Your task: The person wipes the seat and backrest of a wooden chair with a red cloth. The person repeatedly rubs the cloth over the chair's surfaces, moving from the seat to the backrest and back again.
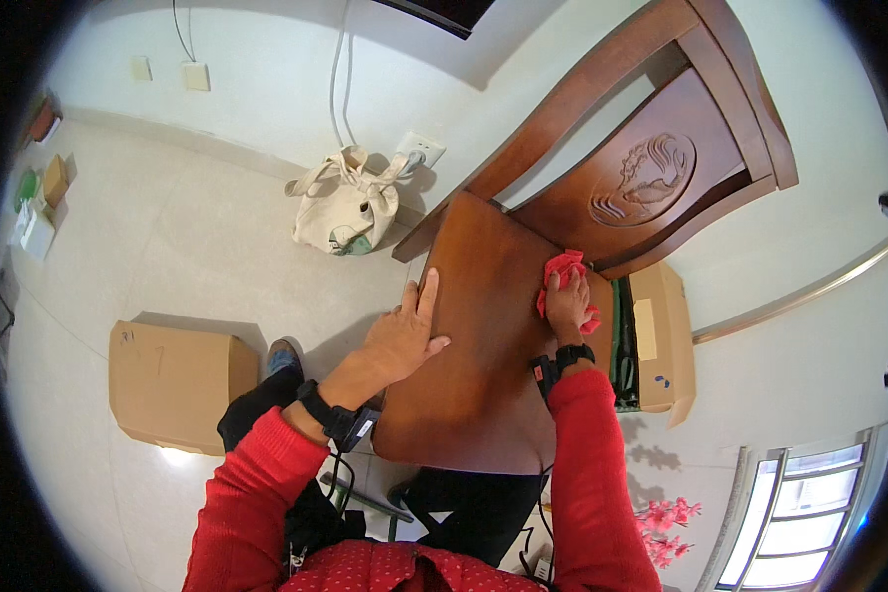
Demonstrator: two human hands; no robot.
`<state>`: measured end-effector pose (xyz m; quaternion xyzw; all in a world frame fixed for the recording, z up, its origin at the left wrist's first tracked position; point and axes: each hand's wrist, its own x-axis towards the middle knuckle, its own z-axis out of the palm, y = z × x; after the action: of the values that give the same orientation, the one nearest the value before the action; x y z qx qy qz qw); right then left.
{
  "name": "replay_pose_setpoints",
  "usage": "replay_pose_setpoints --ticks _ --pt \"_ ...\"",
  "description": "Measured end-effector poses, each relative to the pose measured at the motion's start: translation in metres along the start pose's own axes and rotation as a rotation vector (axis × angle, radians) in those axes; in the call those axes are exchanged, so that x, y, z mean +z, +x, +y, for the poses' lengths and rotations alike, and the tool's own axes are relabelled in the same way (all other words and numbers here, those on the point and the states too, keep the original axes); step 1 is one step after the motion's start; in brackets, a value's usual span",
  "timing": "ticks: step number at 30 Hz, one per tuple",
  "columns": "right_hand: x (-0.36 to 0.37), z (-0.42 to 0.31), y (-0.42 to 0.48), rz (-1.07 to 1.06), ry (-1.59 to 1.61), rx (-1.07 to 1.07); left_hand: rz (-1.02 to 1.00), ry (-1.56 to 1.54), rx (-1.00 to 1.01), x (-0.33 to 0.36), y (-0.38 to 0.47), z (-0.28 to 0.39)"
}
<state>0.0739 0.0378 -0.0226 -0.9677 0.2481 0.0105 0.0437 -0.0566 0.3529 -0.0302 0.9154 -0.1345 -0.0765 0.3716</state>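
A wooden chair stands in front of me, its brown seat facing up and its backrest bearing a carved oval relief. My right hand presses a red cloth onto the seat near the foot of the backrest. Parts of the cloth stick out on both sides of the fingers. At the left edge of the seat rests my left hand, palm down, with fingers apart and nothing held. Black straps with small devices circle both wrists.
A closed cardboard box sits on the floor at left. Beyond the chair, a cream cloth bag lies by a wall socket. An open cardboard box stands right of the chair. Pink artificial-looking blossoms and a barred window are lower right.
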Motion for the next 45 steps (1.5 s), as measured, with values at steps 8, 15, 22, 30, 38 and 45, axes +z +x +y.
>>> replay_pose_setpoints --ticks 8,15,22,30,38,45 --pt "0.004 -0.030 -0.033 -0.029 0.009 -0.147 -0.075 0.150 -0.069 0.002 -0.002 -0.004" --pt "0.019 -0.121 -0.055 -0.016 0.057 -0.446 -0.080 0.141 -0.064 -0.007 -0.004 -0.003" --pt "0.018 -0.165 -0.075 0.002 0.071 -0.582 0.184 0.063 -0.148 -0.035 0.001 -0.001" --pt "0.017 -0.137 -0.142 0.003 0.007 -0.829 0.524 0.059 -0.030 -0.029 0.008 -0.009" --pt "0.004 -0.093 -0.237 -0.093 0.060 -1.043 0.345 0.027 -0.022 -0.023 0.006 -0.013" --pt "-0.014 -0.036 -0.286 -0.206 0.082 -1.152 0.070 0.079 -0.076 -0.022 0.000 -0.006"
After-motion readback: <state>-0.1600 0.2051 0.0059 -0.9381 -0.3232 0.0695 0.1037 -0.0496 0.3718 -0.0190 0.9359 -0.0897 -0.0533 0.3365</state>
